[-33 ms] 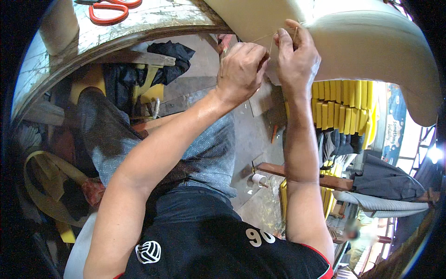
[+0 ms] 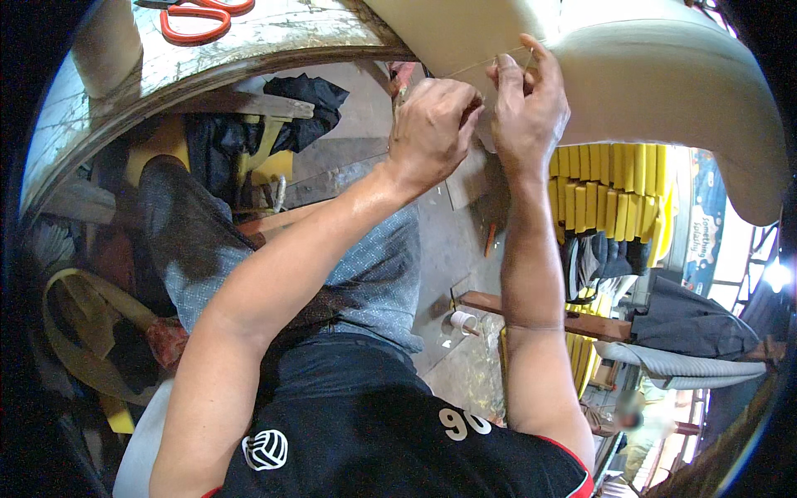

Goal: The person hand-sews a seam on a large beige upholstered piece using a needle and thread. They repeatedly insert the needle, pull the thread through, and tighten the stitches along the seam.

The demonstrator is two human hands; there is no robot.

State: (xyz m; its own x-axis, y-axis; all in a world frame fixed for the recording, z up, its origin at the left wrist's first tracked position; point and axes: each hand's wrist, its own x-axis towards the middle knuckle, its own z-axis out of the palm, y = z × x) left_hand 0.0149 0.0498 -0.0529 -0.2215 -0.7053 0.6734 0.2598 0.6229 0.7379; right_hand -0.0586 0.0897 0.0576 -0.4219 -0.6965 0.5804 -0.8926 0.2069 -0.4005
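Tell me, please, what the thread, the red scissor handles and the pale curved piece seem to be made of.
The thread, a thin line, could be cotton or synthetic; its finish doesn't show. The scissor handles seem plastic or coated metal, evenly red and smooth. The pale piece, matte and rounded, may be foam or fabric.

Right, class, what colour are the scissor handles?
Red; the scissor handles show best at top left of the head view.
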